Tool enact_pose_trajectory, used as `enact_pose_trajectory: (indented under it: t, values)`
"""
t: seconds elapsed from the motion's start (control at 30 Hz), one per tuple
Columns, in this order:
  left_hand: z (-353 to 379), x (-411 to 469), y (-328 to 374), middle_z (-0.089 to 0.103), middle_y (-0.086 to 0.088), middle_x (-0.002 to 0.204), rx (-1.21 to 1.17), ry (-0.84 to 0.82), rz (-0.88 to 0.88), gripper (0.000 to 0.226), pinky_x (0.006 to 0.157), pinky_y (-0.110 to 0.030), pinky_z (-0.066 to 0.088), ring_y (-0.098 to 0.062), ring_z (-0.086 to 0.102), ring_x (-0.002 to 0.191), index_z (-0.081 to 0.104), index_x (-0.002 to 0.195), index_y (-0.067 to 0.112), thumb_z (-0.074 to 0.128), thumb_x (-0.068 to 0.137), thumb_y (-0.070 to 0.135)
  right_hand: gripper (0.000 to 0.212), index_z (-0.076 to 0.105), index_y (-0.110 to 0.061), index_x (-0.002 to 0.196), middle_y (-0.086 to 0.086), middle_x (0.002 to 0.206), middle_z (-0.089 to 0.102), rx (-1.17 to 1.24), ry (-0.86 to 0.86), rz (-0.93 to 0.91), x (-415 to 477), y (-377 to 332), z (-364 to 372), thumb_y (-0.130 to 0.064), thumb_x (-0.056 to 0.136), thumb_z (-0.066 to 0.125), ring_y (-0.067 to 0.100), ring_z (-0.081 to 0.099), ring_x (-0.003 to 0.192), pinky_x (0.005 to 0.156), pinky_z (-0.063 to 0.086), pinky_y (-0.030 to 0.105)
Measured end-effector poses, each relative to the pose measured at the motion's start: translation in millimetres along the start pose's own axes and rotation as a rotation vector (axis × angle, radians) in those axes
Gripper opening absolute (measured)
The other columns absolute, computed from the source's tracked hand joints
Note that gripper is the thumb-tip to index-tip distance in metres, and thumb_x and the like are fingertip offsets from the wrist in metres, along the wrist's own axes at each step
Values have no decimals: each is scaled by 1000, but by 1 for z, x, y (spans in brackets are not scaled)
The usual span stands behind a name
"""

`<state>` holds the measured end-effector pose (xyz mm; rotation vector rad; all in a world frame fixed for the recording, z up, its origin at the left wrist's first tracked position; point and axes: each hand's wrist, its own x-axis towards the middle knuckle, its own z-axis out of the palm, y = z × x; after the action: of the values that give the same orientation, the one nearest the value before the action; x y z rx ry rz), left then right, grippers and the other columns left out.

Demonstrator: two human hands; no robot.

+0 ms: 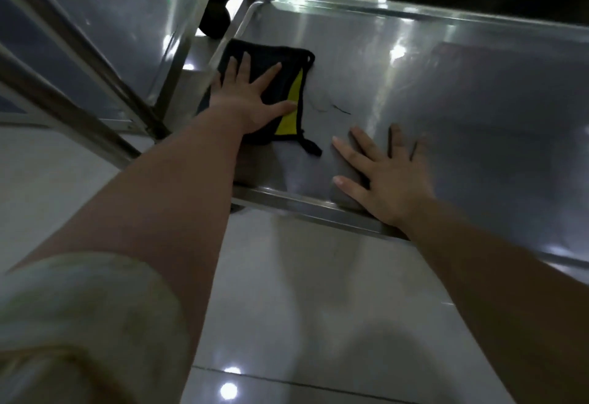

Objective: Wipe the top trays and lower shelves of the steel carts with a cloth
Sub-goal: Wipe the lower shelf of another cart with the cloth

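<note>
So the left hand (247,97) is lying flat on the cloth (280,91), fingers spread wide apart and pressing it onto the lower shelf (446,85) rather than clamping anything. That cloth is dark with a yellow patch showing just past the thumb, and it's sitting right in the shelf's left corner, with its left edge going up against the rail (236,26) beyond the little finger. A loop of trim is sticking out near the thumb side, toward the other hand.

Right hand (384,177) is also resting open on bare steel, fingers splayed, heel of the palm sitting over the shelf's front lip (287,201). It's near the cloth but not touching it.

Past the fingertips of both hands the steel is running clear up to the raised back edge (414,10), and everything to the right of the right hand's fingers is open shelf too. A caster (216,18) is showing beyond the left fingertips, off the shelf, next to a leg (181,46) of the neighbouring cart.
</note>
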<state>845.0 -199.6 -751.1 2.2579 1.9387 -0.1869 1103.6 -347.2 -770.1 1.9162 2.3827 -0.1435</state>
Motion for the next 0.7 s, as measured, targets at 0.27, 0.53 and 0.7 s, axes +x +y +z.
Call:
enact_pose_trajectory:
  t: [0.27,0.53,0.7]
  values:
    - [13,-52,11,-13,-7,163,-43,3,41,87,115,-56,-6,-30,-12,148,-10,144,59,13,69,95,68,-20,-61,140,-23,159,-15,13,0,14,3,-2,-3,-85,77,-7,40,-9,147,111,-6,69]
    - [30,-121,17,-17,-4,162,-52,6,40,90,117,-51,-6,-26,-15,148,-16,141,61,9,63,97,70,-19,-53,145,-20,159,-18,16,-67,1,1,-2,-8,-78,86,8,37,-14,147,112,-9,63]
    - [29,-123,21,-13,-3,163,-56,14,37,88,119,-50,-5,-25,-13,149,-12,142,62,14,65,97,66,-24,-63,133,-13,162,-11,100,-147,-39,-59,80,-8,-85,79,6,34,-8,148,117,-4,48]
